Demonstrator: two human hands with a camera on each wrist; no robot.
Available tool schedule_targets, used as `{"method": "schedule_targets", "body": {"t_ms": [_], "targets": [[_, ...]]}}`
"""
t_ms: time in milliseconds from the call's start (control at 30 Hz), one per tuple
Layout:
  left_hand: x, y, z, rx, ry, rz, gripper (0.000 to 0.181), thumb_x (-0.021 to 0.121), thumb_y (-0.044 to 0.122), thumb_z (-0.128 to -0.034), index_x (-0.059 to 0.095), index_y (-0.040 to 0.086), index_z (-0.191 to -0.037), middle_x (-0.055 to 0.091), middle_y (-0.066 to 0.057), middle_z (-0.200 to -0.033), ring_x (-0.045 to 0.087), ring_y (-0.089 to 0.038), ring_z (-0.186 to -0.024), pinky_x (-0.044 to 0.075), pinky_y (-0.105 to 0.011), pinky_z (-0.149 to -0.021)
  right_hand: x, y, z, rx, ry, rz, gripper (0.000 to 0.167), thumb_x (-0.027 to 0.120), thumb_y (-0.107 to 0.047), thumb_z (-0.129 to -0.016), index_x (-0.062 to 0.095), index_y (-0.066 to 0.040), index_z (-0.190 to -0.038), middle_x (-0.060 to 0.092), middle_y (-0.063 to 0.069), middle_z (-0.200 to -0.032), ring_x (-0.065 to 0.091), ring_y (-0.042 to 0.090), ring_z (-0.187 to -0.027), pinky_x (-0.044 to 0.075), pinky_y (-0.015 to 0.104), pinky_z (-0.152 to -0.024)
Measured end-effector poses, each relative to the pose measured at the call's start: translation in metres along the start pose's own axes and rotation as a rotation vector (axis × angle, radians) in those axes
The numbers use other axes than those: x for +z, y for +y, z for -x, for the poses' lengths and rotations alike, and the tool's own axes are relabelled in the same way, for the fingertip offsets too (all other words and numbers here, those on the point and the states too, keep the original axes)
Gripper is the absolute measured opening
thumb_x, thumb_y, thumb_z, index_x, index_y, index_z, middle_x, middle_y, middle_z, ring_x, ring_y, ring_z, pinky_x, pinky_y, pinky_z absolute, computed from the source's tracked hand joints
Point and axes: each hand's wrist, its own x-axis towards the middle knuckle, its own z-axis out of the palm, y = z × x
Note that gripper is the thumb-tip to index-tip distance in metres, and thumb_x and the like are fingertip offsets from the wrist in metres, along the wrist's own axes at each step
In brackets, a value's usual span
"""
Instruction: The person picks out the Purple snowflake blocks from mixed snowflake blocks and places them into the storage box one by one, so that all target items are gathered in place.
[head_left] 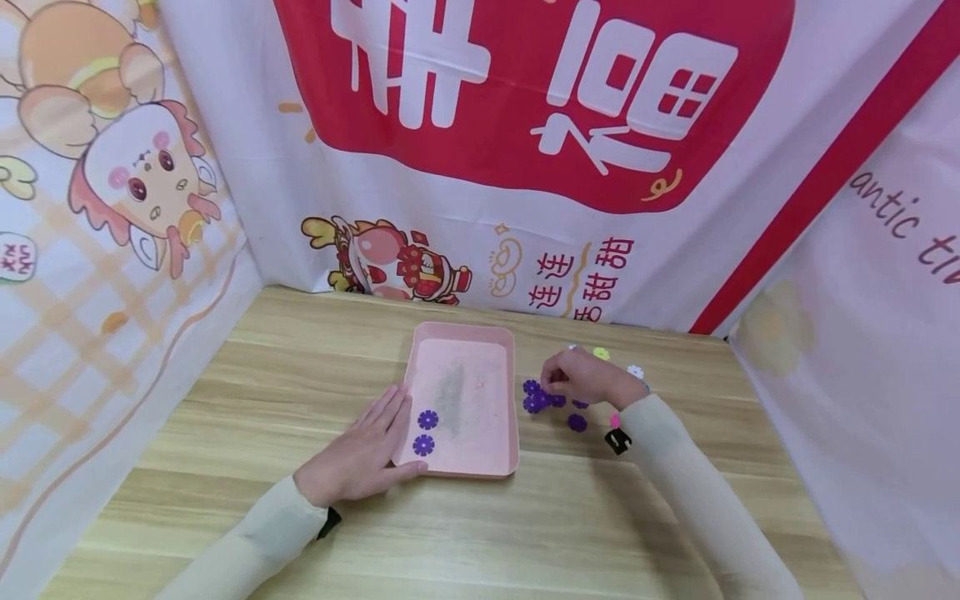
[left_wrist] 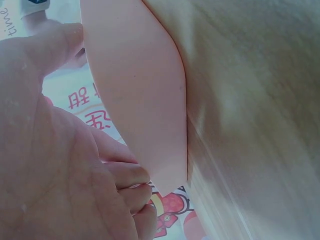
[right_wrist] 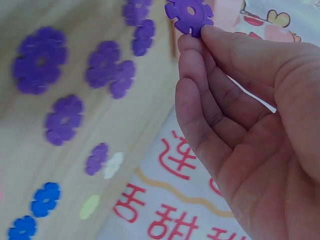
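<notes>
A shallow pink tray (head_left: 480,462) lies on the wooden table, with two purple snowflake discs (head_left: 423,445) inside near its left side. My left hand (head_left: 365,450) rests against the tray's left wall, fingers extended along it; in the left wrist view the hand (left_wrist: 75,170) touches the outside of the pink wall (left_wrist: 140,90). Right of the tray, my right hand (head_left: 581,375) pinches a purple snowflake disc (right_wrist: 190,11) between thumb and fingertips, held above the table. Several more purple discs (right_wrist: 40,61) lie loose below that hand.
Blue discs (right_wrist: 45,199), a yellow-green disc (head_left: 602,354), a white disc (head_left: 635,371) and a pink disc (head_left: 615,421) lie around the right hand. Printed cloth (head_left: 480,183) hangs behind the table and along both sides.
</notes>
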Motion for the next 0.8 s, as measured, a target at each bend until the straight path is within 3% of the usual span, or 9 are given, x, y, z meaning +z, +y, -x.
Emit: {"method": "schedule_targets", "body": {"t_ms": [167,333,467,567,800], "targets": [[0.0,0.001,-0.001,0.005,-0.002,-0.004,0.1,0.057,0.06,-0.1034,0.018,-0.009,-0.164,0.009,-0.028,-0.175,0.01,-0.045,-0.165,0.018,-0.058,-0.134,-0.013,-0.016,-0.013,0.024,-0.017,0.025,0.012,0.067,-0.012,-0.104,0.077,-0.008,-0.099,0.076,0.007,-0.093,0.063,0.009,-0.074,0.059,0.026,-0.072],[-0.001,0.002,-0.001,0.003,-0.008,-0.002,0.101,0.058,0.06,-0.1032,0.018,-0.01,-0.164,0.009,-0.029,-0.175,0.01,-0.046,-0.164,0.017,-0.059,-0.134,-0.02,-0.034,-0.034,0.016,-0.023,0.05,0.011,0.067,-0.013,-0.104,0.075,-0.013,-0.097,0.075,0.002,-0.092,0.065,0.01,-0.077,0.06,0.026,-0.075],[-0.001,0.002,0.0,-0.004,-0.024,0.004,0.101,0.057,0.061,-0.1033,0.017,-0.01,-0.164,0.008,-0.029,-0.175,0.009,-0.046,-0.165,0.016,-0.059,-0.134,-0.022,-0.053,-0.052,0.0,-0.04,0.079,0.01,0.068,-0.014,-0.103,0.075,-0.016,-0.097,0.076,0.005,-0.097,0.066,0.011,-0.08,0.06,0.027,-0.079],[-0.001,0.002,0.0,-0.01,-0.029,0.008,0.101,0.057,0.061,-0.1033,0.017,-0.01,-0.164,0.008,-0.029,-0.175,0.008,-0.046,-0.165,0.016,-0.06,-0.134,-0.022,-0.069,-0.067,-0.017,-0.055,0.087,0.009,0.067,-0.013,-0.103,0.075,-0.014,-0.098,0.076,0.006,-0.099,0.066,0.012,-0.083,0.06,0.027,-0.081],[-0.002,0.002,-0.003,-0.032,-0.051,-0.002,0.102,0.057,0.063,-0.1026,0.016,-0.006,-0.166,0.007,-0.025,-0.176,0.006,-0.043,-0.165,0.014,-0.058,-0.135,-0.012,-0.095,-0.103,-0.059,-0.05,0.103,0.008,0.069,-0.014,-0.102,0.076,-0.015,-0.098,0.073,-0.004,-0.093,0.067,0.012,-0.088,0.059,0.027,-0.085]]}}
